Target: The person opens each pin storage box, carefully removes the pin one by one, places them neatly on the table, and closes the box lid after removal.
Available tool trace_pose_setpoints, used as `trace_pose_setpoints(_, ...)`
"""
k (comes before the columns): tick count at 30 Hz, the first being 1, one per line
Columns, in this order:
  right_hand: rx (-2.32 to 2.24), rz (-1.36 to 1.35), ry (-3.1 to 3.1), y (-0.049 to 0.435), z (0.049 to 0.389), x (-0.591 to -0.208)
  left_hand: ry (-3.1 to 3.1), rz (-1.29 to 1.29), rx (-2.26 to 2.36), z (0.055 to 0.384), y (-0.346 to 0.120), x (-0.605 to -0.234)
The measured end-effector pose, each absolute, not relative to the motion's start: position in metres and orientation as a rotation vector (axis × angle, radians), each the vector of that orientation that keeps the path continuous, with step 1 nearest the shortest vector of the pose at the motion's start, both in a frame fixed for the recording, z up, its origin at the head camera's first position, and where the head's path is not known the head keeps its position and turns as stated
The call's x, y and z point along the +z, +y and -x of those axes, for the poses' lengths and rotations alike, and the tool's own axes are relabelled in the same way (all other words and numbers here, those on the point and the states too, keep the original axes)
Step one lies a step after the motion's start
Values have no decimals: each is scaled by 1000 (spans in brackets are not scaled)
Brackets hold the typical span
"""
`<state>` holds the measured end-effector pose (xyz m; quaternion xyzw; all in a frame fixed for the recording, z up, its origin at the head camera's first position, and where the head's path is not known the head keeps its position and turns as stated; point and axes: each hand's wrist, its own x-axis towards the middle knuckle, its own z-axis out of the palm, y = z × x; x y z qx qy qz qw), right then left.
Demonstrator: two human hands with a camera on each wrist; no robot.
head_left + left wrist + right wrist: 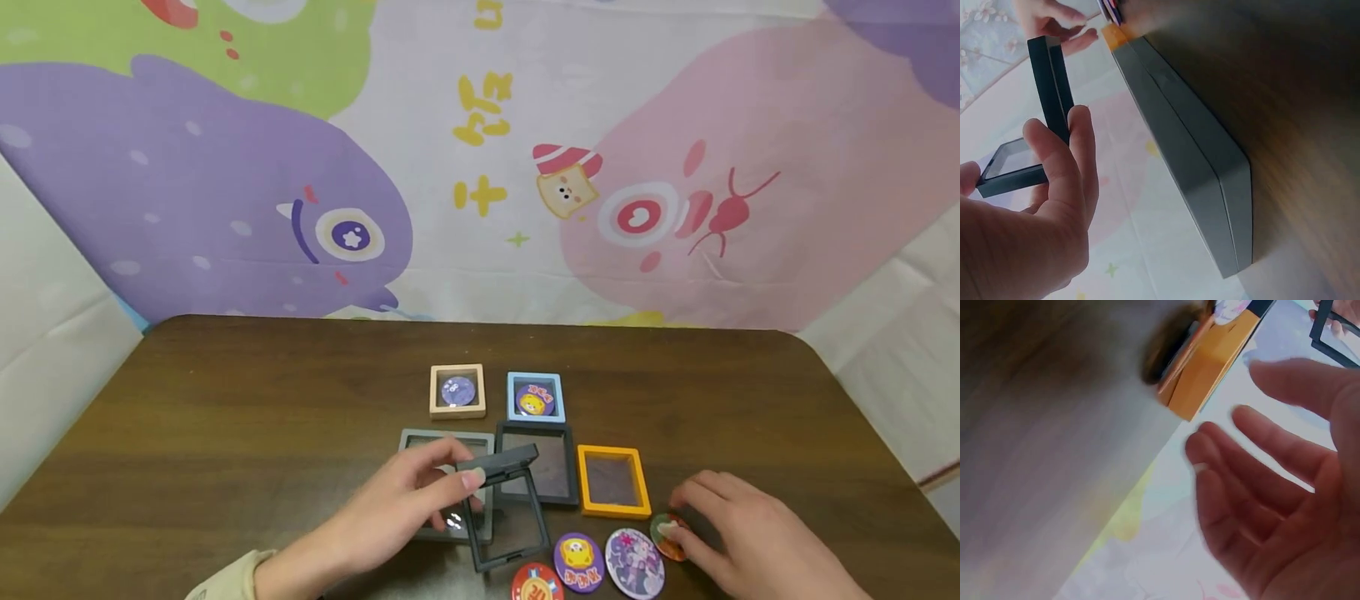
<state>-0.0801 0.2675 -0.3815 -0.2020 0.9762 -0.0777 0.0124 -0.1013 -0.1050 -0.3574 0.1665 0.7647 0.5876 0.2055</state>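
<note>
My left hand [397, 500] grips a small dark display frame [502, 462], thumb on one side and fingers on the other. This frame is spread apart at its hinge, one half hanging down and the other tipped up; its two halves also show in the left wrist view. Over the green and orange round badge [658, 537] is my right hand [750, 533], its thumb overlapping the badge in the head view. Nothing lies between the loosely bent fingers [1229, 506] in the right wrist view. A purple badge [579, 562], a character badge [636, 563] and a red badge [537, 583] lie nearby.
Behind the left hand, a grey frame [450, 435] lies on the brown table [262, 417], beside a black frame [572, 467] and an orange frame [613, 510]. Farther back, a beige frame [457, 411] and a light blue frame [535, 417] each contain a badge.
</note>
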Motion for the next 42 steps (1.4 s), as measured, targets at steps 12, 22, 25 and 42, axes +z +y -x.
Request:
trace_pose_setpoints(12,-756,1273,2924,215,77,-366,1883,-556,1715,95,-101,-357)
trace_pose_setpoints(22,-920,1527,2754,185,81,-357,1771,-681,1773,94,-103,-354)
trace_pose_setpoints(25,-1032,1505,2694,184,81,-357,1772,-740,1787,94,-104,-354)
trace_pose_setpoints(42,-1159,1825,2704,181,87,-367,1904,-818,1677,89,-102,-354)
